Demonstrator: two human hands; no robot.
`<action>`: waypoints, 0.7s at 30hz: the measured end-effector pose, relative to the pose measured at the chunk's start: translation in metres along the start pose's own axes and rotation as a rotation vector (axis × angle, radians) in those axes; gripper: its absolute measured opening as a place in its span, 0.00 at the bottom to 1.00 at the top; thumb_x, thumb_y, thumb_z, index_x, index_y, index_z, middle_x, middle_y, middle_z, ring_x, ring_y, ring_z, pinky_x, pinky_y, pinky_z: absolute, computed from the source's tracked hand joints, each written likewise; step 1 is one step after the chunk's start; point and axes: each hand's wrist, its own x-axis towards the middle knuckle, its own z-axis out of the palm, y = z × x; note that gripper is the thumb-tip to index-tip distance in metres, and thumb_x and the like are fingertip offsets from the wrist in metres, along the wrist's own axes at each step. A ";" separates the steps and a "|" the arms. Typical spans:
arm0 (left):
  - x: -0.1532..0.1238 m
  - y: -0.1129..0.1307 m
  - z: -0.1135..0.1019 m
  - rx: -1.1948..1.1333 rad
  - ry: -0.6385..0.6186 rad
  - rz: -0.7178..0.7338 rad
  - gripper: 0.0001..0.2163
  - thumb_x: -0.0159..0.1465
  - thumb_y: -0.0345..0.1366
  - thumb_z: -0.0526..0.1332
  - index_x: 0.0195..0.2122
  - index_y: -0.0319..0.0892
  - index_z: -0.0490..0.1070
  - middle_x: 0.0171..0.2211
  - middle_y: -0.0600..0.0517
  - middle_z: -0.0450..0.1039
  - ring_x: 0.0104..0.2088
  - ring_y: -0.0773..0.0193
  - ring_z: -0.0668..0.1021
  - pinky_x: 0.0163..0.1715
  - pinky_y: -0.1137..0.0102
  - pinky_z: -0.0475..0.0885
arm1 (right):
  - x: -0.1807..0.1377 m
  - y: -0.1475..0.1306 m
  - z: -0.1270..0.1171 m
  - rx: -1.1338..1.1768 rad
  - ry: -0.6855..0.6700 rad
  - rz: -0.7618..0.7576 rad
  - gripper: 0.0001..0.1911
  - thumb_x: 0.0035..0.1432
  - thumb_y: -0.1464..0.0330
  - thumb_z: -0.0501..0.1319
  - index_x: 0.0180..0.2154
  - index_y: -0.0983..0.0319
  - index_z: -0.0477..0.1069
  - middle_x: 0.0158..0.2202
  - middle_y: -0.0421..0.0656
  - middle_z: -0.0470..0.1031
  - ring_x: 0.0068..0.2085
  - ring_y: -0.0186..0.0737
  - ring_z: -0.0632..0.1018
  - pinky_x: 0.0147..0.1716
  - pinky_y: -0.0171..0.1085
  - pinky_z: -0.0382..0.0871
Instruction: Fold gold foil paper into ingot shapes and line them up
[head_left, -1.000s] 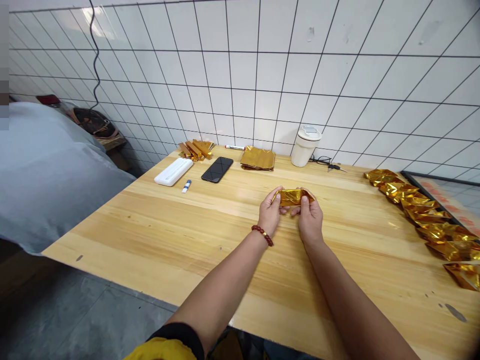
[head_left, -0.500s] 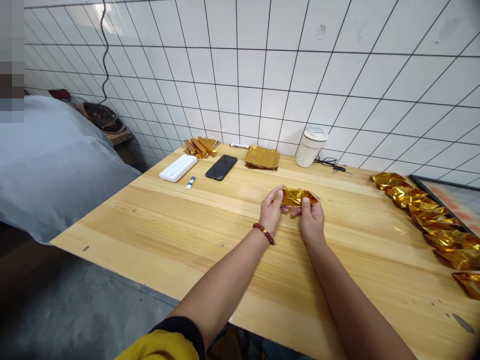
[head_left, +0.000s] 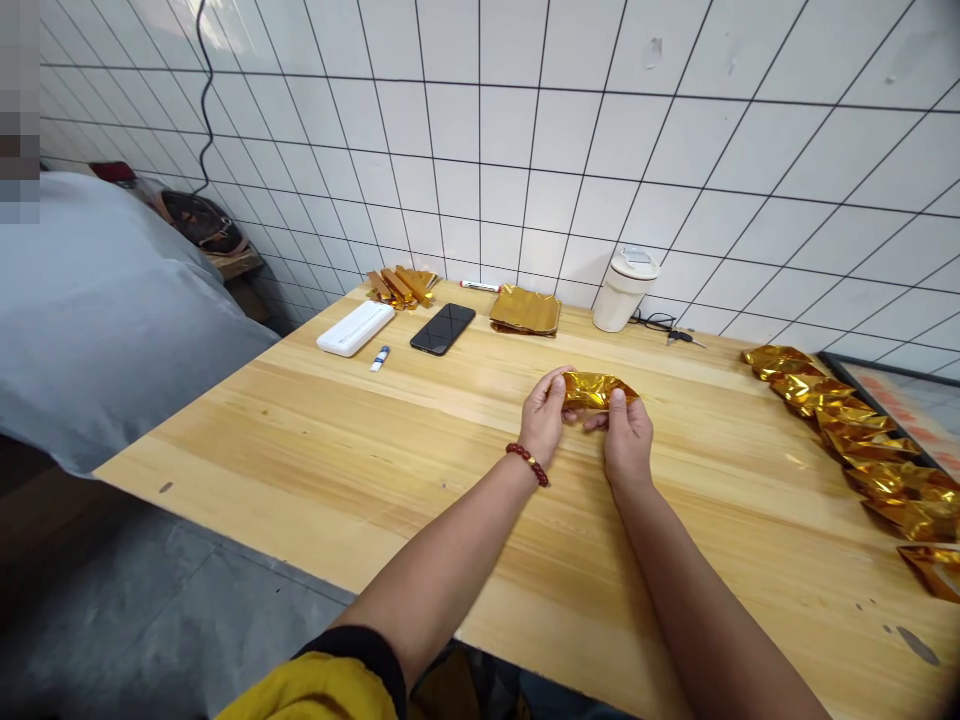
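A folded piece of gold foil paper [head_left: 596, 389] is held just above the wooden table [head_left: 315, 440], at its middle. My left hand [head_left: 546, 418], with a red bead bracelet on the wrist, pinches the paper's left end. My right hand [head_left: 628, 435] pinches its right part, thumb on top. Both hands are closed on the foil.
A stack of flat gold sheets [head_left: 525, 309], a black phone [head_left: 442, 328], a white power bank [head_left: 355, 328], a small tube [head_left: 380, 357], gold strips [head_left: 401, 286], a marker [head_left: 480, 286], a white cup [head_left: 625, 290] and keys [head_left: 679, 337] lie at the back. A row of folded gold pieces [head_left: 862, 440] runs along the right edge.
The view has shifted slightly. My hands stay at the table's middle and keep working the gold foil, which now bulges a little more between the fingers.
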 end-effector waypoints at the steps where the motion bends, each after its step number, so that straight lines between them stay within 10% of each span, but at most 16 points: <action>1: 0.000 0.000 0.000 -0.004 -0.022 -0.005 0.23 0.61 0.54 0.64 0.50 0.43 0.78 0.48 0.45 0.78 0.32 0.65 0.80 0.24 0.75 0.71 | 0.000 0.000 0.000 0.012 0.001 -0.002 0.25 0.58 0.46 0.60 0.41 0.61 0.71 0.29 0.40 0.78 0.21 0.34 0.74 0.23 0.35 0.68; 21: -0.004 0.003 0.003 -0.141 -0.016 -0.049 0.28 0.62 0.51 0.65 0.61 0.49 0.68 0.59 0.45 0.70 0.36 0.65 0.79 0.35 0.70 0.77 | -0.005 -0.002 0.001 -0.041 -0.095 -0.061 0.26 0.61 0.47 0.59 0.48 0.61 0.69 0.31 0.41 0.79 0.24 0.36 0.76 0.28 0.38 0.72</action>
